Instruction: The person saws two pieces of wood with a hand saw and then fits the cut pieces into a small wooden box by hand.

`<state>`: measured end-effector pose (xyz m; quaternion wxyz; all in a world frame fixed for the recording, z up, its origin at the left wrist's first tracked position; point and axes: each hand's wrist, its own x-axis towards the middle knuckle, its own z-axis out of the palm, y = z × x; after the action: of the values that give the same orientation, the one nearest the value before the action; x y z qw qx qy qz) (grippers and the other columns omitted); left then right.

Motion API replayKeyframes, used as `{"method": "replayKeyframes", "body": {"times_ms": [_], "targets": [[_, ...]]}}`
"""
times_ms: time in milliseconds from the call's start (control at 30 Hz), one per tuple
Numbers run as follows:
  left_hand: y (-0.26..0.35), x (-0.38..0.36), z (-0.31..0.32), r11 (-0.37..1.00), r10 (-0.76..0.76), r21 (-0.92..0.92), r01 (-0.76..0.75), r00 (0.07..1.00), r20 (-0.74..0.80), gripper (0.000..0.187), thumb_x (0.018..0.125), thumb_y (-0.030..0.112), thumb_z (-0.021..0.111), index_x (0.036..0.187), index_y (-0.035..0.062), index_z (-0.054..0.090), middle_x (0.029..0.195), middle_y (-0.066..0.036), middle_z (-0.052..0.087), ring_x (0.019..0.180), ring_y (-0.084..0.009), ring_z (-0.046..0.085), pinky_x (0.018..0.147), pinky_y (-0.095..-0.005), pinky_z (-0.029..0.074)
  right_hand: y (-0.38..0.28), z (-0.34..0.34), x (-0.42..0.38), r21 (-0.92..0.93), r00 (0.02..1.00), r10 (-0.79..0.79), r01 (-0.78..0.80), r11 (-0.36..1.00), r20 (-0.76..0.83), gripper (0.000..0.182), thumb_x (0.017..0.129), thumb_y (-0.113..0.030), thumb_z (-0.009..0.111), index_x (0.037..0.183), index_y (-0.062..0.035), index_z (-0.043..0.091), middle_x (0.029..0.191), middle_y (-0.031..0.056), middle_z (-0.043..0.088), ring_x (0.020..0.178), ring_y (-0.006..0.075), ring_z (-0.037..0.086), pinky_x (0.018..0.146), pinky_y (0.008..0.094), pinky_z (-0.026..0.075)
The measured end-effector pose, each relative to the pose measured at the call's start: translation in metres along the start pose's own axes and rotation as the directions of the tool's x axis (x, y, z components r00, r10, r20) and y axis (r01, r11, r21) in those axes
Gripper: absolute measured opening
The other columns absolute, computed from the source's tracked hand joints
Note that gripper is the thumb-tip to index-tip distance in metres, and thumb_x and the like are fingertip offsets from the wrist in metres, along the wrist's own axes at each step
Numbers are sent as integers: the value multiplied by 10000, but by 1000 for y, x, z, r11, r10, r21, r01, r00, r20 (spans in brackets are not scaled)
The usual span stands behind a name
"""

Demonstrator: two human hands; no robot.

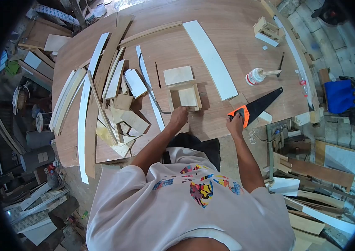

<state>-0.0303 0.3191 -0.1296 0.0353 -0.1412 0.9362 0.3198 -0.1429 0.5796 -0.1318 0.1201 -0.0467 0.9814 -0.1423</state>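
My right hand (236, 123) is closed round the orange handle of a hand saw (263, 104), whose dark blade points up and right over the table. My left hand (179, 117) is at the near edge of a small open wooden box (184, 97), its fingers closed on that edge. A flat pale wooden piece (178, 75) lies just beyond the box. To the left of the box are a thin dark curved rod (154, 98) and a long white strip (146, 79).
Boards and offcuts (121, 113) crowd the left of the table (156, 29). A wide white board (211, 60) lies right of the box. A glue jar (253, 77), a small wooden frame (268, 31) and a plastic bottle (303, 87) stand farther right.
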Motion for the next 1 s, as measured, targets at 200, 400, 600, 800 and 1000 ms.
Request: {"method": "replayKeyframes", "body": {"times_ms": [200,400,600,800,1000], "targets": [[-17,0,17,997,66,-26,-67,997,-37,113,788,69,585,857,-10,628,683,-208,635,650,-373,649,595,-445,523,-56,-32,-8,5,938,-335,336,942,86,352,827,-142,616,1140,-14,520,1183,239,484,1094,398,507,881,445,468],[-2,-5,-8,981,100,178,-83,991,-90,148,752,104,613,887,49,639,789,-163,661,892,-297,637,890,-479,431,-122,-25,-16,292,710,-677,617,731,194,436,794,-102,668,1210,-117,540,1233,217,470,1116,388,522,898,441,472],[-30,-12,-19,916,167,370,-155,986,-1,184,762,118,593,929,57,638,929,-104,661,1135,-246,524,1147,-511,111,-118,1,5,192,609,-764,741,644,212,287,768,-68,671,1051,-40,630,1062,190,556,926,380,603,776,442,516],[-42,-13,-6,918,296,297,-263,953,-70,145,790,75,547,907,9,602,898,-130,629,1124,-281,514,1154,-538,87,-119,3,19,183,538,-799,786,591,269,233,767,-70,663,996,-26,655,982,188,585,889,377,609,751,448,510],[-46,-12,1,914,334,289,-285,933,-134,155,768,46,547,910,-6,580,879,-142,601,1134,-284,499,1149,-554,98,-129,-10,20,122,508,-779,804,582,368,217,781,-103,652,984,-27,651,968,213,584,878,390,609,742,463,504]]}}
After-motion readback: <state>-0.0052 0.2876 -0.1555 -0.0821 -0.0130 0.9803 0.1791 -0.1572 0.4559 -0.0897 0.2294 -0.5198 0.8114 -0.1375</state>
